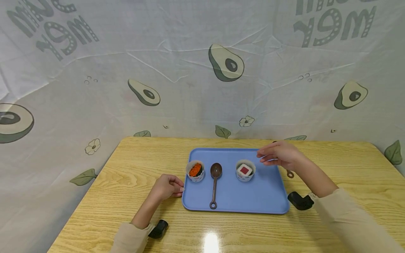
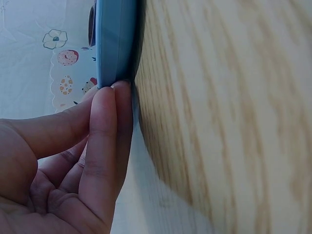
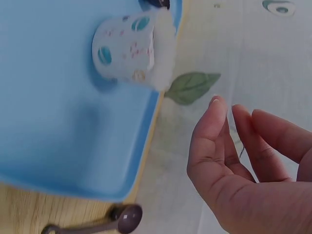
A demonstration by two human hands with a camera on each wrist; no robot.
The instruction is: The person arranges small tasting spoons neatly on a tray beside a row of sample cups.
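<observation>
A blue tray [image 1: 262, 200] lies on the wooden table. My left hand [image 1: 167, 186] is at its left edge, and in the left wrist view the thumb and fingers pinch the rim. On the tray's left stands a paper cup [image 1: 197, 179] with an orange roe sushi piece [image 1: 195, 169]. Beside it lies a brown spoon [image 1: 214, 188], bowl at the back. Farther right is another paper cup [image 1: 245, 177] with a white sushi piece, red in the middle [image 1: 245, 170]. My right hand [image 1: 281, 154] hovers over the tray's back right corner, fingers loosely bent, holding nothing.
A second brown spoon [image 3: 127, 218] lies on the table just right of the tray, mostly hidden by my right hand in the head view. Behind the table [image 1: 152, 151] hangs a pale cloth [image 1: 190, 102] printed with avocados. Black wrist mounts [image 1: 300, 201] sit on both forearms.
</observation>
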